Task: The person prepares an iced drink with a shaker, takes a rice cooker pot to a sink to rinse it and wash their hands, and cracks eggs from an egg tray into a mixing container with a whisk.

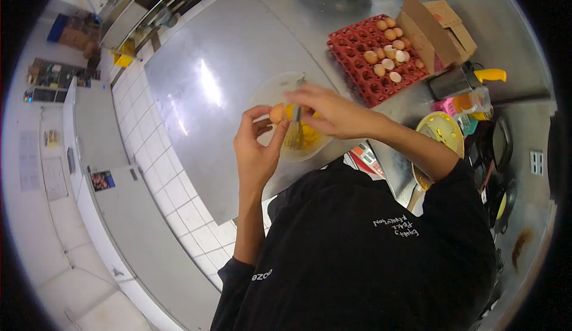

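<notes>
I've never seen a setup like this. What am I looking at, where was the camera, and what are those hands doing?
There is no robot: these are a person's bare hands, and the only picture comes from a camera worn on their head, looking down. On the metal table, a bowl contains yellow egg and a whisk. The left hand holds a brown egg; the right hand is at the whisk's handle, its exact grip unclear. Beyond sits a red tray with eggs and broken shells.

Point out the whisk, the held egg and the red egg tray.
Whisk (293,137): head view, on its wires.
Held egg (277,114): head view, on its shell.
Red egg tray (359,63): head view, on its empty cells.
</notes>
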